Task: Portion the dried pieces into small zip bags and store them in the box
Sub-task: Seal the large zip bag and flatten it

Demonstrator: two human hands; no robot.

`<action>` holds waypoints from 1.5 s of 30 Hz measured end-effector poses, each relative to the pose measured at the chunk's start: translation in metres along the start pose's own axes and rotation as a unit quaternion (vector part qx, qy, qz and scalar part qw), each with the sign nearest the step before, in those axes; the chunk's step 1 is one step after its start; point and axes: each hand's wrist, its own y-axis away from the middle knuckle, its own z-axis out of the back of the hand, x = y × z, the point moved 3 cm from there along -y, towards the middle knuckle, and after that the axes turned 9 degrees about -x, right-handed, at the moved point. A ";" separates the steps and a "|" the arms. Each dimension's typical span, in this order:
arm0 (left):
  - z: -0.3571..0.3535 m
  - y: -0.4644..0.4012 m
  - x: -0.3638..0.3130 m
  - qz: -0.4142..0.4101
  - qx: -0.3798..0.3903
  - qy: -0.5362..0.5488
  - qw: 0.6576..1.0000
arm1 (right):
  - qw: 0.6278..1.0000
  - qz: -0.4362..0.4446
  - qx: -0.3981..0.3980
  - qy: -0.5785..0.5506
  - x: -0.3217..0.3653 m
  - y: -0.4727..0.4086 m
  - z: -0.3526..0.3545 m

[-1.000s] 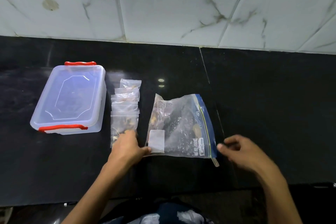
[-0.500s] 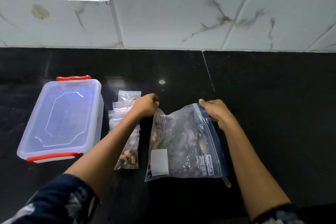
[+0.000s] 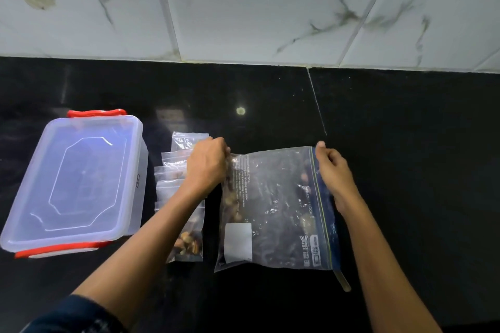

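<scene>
A large clear zip bag [image 3: 273, 211] with a blue zip strip lies flat on the black counter, dried pieces showing dimly inside. My left hand [image 3: 207, 165] pinches its far left corner. My right hand [image 3: 334, 170] pinches the far right corner at the zip strip. Left of the big bag, partly under my left forearm, lies a row of several small zip bags [image 3: 186, 240] holding brown dried pieces. A clear plastic box [image 3: 78, 181] with red clip handles stands at the left, its lid on.
The black stone counter [image 3: 405, 143] stretches right and back to a white marble-tiled wall [image 3: 270, 8]. A seam in the counter runs back from the big bag's far right corner. My dark sleeve shows at the bottom left.
Both hands went from the big bag's near edge to its far corners and took hold there. The bag now lies flatter and more spread out.
</scene>
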 end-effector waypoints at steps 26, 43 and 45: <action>0.075 0.031 -0.038 -0.075 -0.036 0.398 0.913 | 0.919 0.254 0.290 0.079 0.070 0.090 0.007; 0.123 0.069 -0.034 0.028 -0.052 0.570 0.819 | 0.826 0.323 0.308 0.344 0.144 0.077 0.004; 0.117 0.069 -0.029 0.049 -0.073 0.564 0.821 | 0.807 0.342 0.301 0.376 0.140 0.077 -0.002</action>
